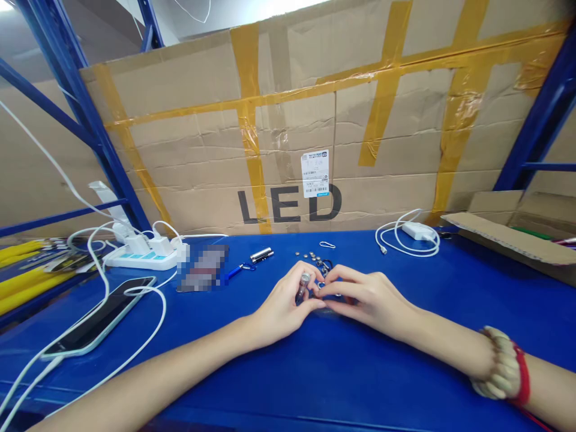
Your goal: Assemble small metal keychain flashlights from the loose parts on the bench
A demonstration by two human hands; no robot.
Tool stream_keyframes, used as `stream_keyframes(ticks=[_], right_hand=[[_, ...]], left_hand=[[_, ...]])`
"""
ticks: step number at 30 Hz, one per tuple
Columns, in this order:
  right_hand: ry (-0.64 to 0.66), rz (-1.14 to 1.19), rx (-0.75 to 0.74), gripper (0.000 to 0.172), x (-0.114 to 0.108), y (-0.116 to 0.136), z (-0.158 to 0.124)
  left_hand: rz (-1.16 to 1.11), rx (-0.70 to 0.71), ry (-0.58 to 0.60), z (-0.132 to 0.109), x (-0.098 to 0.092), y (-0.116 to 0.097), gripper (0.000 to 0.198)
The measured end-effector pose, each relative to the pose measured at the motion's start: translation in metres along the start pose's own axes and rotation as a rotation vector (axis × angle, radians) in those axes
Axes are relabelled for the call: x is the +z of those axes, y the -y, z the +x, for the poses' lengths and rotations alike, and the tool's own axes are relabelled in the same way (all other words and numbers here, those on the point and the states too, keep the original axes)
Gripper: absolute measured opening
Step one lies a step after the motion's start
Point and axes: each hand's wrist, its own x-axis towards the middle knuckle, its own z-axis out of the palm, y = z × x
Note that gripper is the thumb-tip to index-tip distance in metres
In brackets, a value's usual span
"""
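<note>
My left hand [284, 300] is closed round a small silver flashlight [305, 279], its round end showing above the curled fingers. My right hand [369, 298] meets it from the right, with thumb and fingers pinched at the left fingertips. What lies between the right fingertips is too small and hidden to make out. Just beyond the hands are several small silver button cells [312, 254] and some dark and metal bits partly covered by the fingers. A silver carabiner [327, 245] lies farther back. To the left rest another silver flashlight [261, 255] and a blue keychain piece [236, 272] with a clip.
On the left are a phone [101, 318] with white cables, a white power strip [143, 257] and a pixelated item [203, 268]. A white charger [418, 231] with its cable sits at back right, near an open cardboard box [508, 237]. A big cardboard panel [202, 168] stands behind.
</note>
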Motion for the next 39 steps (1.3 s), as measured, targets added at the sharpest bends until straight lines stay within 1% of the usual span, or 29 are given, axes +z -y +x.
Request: stream_keyframes(ticks=[3, 5, 9, 11, 13, 15, 17, 19, 23, 26, 28, 33, 36, 39], right_hand=[[0.010, -0.008, -0.032, 0.021, 0.001, 0.000, 0.000], [0.020, -0.016, -0.028, 0.021, 0.001, 0.001, 0.000], [0.068, -0.009, 0.024, 0.019, 0.001, 0.000, 0.000], [0.089, -0.001, 0.054, 0.018, 0.001, 0.000, 0.001], [0.104, 0.017, 0.078, 0.018, 0.001, 0.001, 0.001], [0.133, 0.044, 0.098, 0.020, 0.000, 0.002, 0.001], [0.176, 0.062, 0.107, 0.022, -0.001, 0.005, 0.002], [0.238, 0.071, 0.093, 0.026, -0.004, 0.007, 0.004], [0.392, 0.114, 0.027, 0.040, -0.008, 0.015, 0.007], [0.461, 0.147, 0.019, 0.045, -0.009, 0.019, 0.008], [0.473, 0.162, 0.029, 0.048, -0.009, 0.019, 0.008], [0.446, 0.159, 0.036, 0.041, -0.009, 0.018, 0.008], [0.464, 0.177, 0.026, 0.046, -0.009, 0.019, 0.008], [0.496, 0.197, 0.005, 0.045, -0.011, 0.022, 0.009]], left_hand=[[-0.112, -0.068, 0.021, -0.001, 0.002, 0.002, 0.022], [-0.162, -0.103, 0.034, -0.002, 0.003, 0.004, 0.024], [-0.098, -0.155, 0.000, -0.001, 0.003, 0.004, 0.026], [-0.057, -0.194, -0.056, 0.001, 0.001, 0.003, 0.023], [-0.048, -0.208, -0.158, 0.003, -0.001, 0.004, 0.016], [-0.063, -0.195, -0.265, 0.005, -0.004, 0.008, 0.014], [-0.078, -0.192, -0.321, 0.006, -0.006, 0.011, 0.016], [-0.078, -0.201, -0.344, 0.007, -0.006, 0.014, 0.017], [-0.035, -0.207, -0.359, 0.007, -0.004, 0.014, 0.015], [0.005, -0.154, -0.367, 0.007, -0.003, 0.012, 0.014], [0.012, -0.125, -0.361, 0.007, -0.003, 0.011, 0.013], [0.015, -0.129, -0.325, 0.006, -0.003, 0.011, 0.011], [0.014, -0.125, -0.322, 0.006, -0.003, 0.012, 0.010], [0.003, -0.132, -0.318, 0.006, -0.003, 0.014, 0.009]])
